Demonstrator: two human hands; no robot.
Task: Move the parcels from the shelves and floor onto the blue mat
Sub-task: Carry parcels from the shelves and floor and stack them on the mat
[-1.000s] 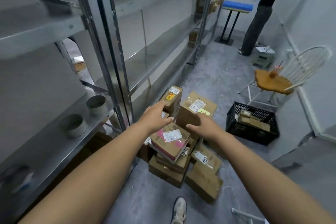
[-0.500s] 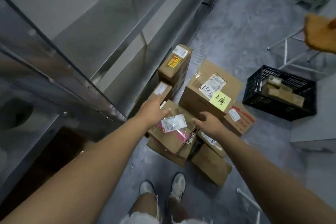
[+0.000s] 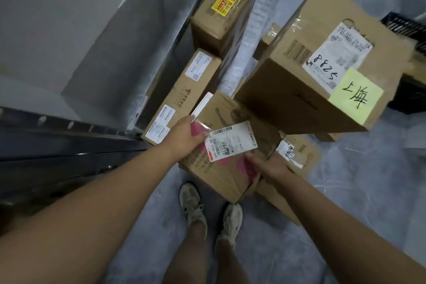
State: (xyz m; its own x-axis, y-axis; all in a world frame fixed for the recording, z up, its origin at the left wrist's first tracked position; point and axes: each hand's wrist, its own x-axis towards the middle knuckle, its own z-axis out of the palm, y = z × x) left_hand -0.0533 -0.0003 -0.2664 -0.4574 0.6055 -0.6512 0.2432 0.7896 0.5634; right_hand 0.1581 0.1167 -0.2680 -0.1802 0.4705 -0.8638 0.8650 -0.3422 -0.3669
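A brown parcel with pink tape and a white label (image 3: 221, 168) tops a pile of cardboard boxes on the floor. My left hand (image 3: 186, 137) grips its left edge. My right hand (image 3: 269, 165) holds its right edge. A large box with a yellow note (image 3: 306, 85) stands just behind it to the right. A long flat box (image 3: 184, 97) lies to the left against the shelf. A tall box with a yellow sticker (image 3: 223, 7) stands behind. A flat parcel (image 3: 297, 152) lies under my right hand. The blue mat is out of view.
A metal shelf unit (image 3: 96, 57) runs along the left, its dark lower rail (image 3: 69, 131) close to my left arm. A black crate (image 3: 405, 30) shows at the right edge. My two feet in pale shoes (image 3: 212, 214) stand on grey floor just before the pile.
The view has dropped and closed in on the pile. Both hands have moved from the top of the boxes to the sides of the pink-taped parcel and closed on it.
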